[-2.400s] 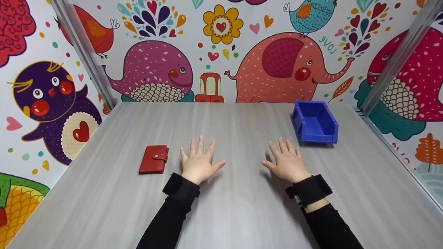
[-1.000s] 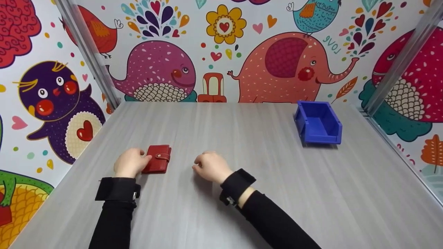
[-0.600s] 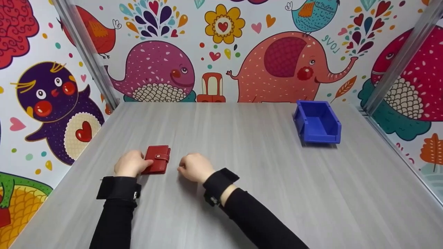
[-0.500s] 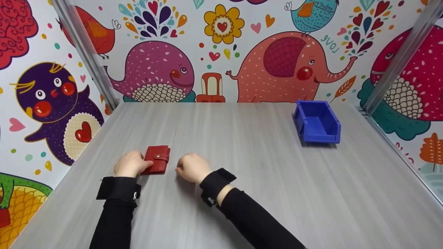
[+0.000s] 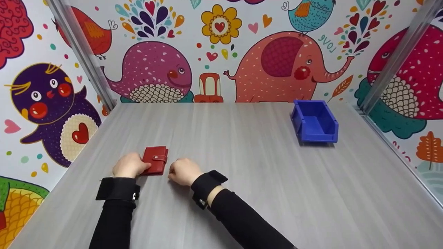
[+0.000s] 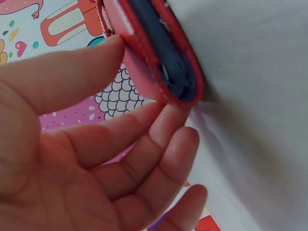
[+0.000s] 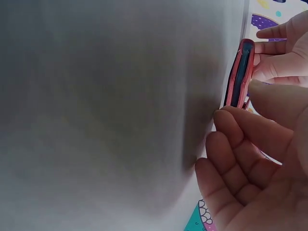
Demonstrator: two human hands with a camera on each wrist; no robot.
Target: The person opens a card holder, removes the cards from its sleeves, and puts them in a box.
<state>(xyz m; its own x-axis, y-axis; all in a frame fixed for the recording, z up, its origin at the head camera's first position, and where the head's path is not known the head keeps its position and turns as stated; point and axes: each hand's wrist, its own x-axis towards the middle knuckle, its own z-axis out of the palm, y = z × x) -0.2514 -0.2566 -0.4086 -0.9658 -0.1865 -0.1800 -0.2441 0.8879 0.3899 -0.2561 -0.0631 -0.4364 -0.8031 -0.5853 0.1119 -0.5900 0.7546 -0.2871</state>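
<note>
A small red wallet with a snap strap lies on the table, left of the middle. My left hand pinches its near left side, thumb on the top cover and fingertips against the edge. In the left wrist view, the wallet shows its dark inner layers between red covers. My right hand is close to the wallet's right side, a small gap apart in the head view. Its fingers bend loosely and hold nothing; in the right wrist view the fingers are spaced from the thumb.
A blue open-front bin stands at the back right of the grey wood-grain table. Walls printed with cartoon animals rise behind and to both sides, with metal posts in the corners.
From flat on the table, both hands have moved to the left. My left hand has come round to the wallet's left and taken hold; my right hand has neared its right side. The wallet stays put.
</note>
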